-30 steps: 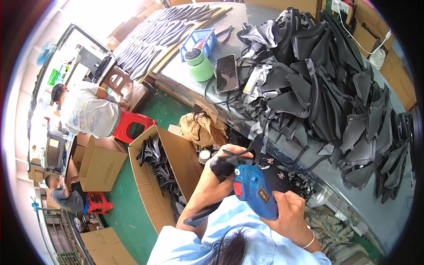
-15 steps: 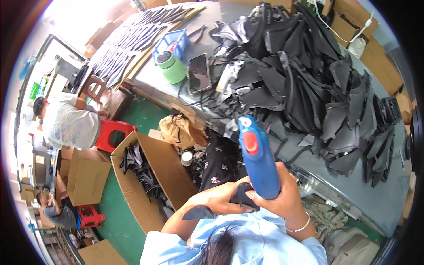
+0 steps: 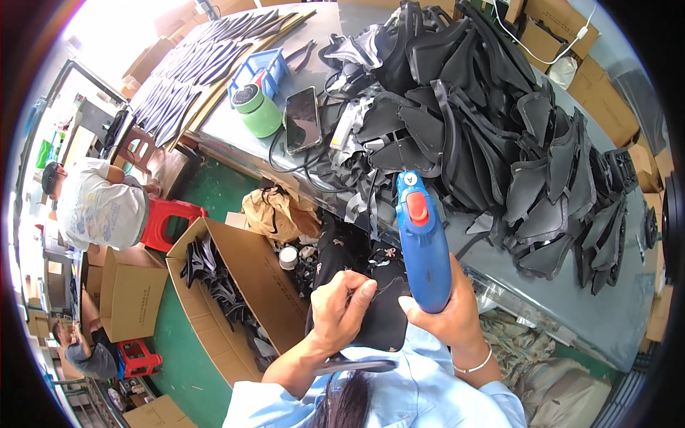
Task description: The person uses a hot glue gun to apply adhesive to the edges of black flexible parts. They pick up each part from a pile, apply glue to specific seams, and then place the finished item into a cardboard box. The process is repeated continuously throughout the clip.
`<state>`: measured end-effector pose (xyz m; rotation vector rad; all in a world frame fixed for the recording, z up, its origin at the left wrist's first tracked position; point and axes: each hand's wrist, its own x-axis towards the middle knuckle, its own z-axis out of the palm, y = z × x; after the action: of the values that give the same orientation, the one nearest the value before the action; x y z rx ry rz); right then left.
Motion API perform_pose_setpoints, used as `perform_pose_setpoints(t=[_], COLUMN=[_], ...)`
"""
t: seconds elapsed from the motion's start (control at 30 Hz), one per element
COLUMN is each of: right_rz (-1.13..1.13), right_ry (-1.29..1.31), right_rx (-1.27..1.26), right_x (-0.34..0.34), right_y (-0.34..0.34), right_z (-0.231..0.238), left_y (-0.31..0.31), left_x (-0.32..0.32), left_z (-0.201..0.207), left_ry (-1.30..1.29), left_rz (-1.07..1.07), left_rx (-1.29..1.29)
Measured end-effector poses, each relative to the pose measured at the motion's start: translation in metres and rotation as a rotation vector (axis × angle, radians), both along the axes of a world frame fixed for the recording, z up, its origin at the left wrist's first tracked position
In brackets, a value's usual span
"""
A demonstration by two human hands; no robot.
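Note:
My right hand (image 3: 451, 307) is wrapped around a blue handheld power tool (image 3: 428, 264) with a red switch on top. Its far end points toward the table edge. My left hand (image 3: 342, 310) is closed, thumb pressed against the curled fingers, to the left of the tool; what it grips, if anything, is hidden. Just below it, a dark curved piece (image 3: 357, 366) shows nearly edge-on in front of my shirt. Whether that piece is in the left fingers I cannot make out. Beyond the tool, a large heap of black moulded pieces (image 3: 471, 135) covers much of the table.
On the grey table (image 3: 571, 314) stand a green bottle (image 3: 258, 114), a phone (image 3: 302, 120) and a blue basket (image 3: 250, 71). An open carton (image 3: 250, 264) with black pieces stands left of my legs. Two people (image 3: 107, 203) (image 3: 89, 353) sit farther left near red stools (image 3: 165, 221).
My left hand has drawn away leftward from the right hand and curled closed. The dark pieces between the hands have shifted; one now shows below the left hand. The tool has turned slightly more upright.

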<state>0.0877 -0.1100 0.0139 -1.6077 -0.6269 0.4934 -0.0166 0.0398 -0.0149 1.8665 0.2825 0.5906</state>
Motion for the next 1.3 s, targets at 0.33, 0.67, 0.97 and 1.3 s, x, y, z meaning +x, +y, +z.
perform_pose_setpoints(t=[0.33,0.67,0.97,1.3], right_rz=[-0.209,-0.167,0.078,0.124], right_ry=[0.240,-0.073,-0.518,-0.564], right_rx=[0.146,0.019,-0.207,-0.185], right_x=[0.006,-0.004,-0.032,-0.034], right_y=[-0.002,0.004,-0.015,-0.014], right_z=[-0.011,-0.020,-0.032,-0.028], left_y=[-0.025,-0.037,-0.007,-0.002], left_x=[-0.025,0.002,0.009,-0.002], left_z=[-0.054,-0.009,-0.003,-0.014], left_ry=[0.101,-0.309,-0.611,-0.550], left_rz=[-0.386,0.071,0.255,0.253], left_rx=[-0.249,-1.130,-0.950,-0.758])
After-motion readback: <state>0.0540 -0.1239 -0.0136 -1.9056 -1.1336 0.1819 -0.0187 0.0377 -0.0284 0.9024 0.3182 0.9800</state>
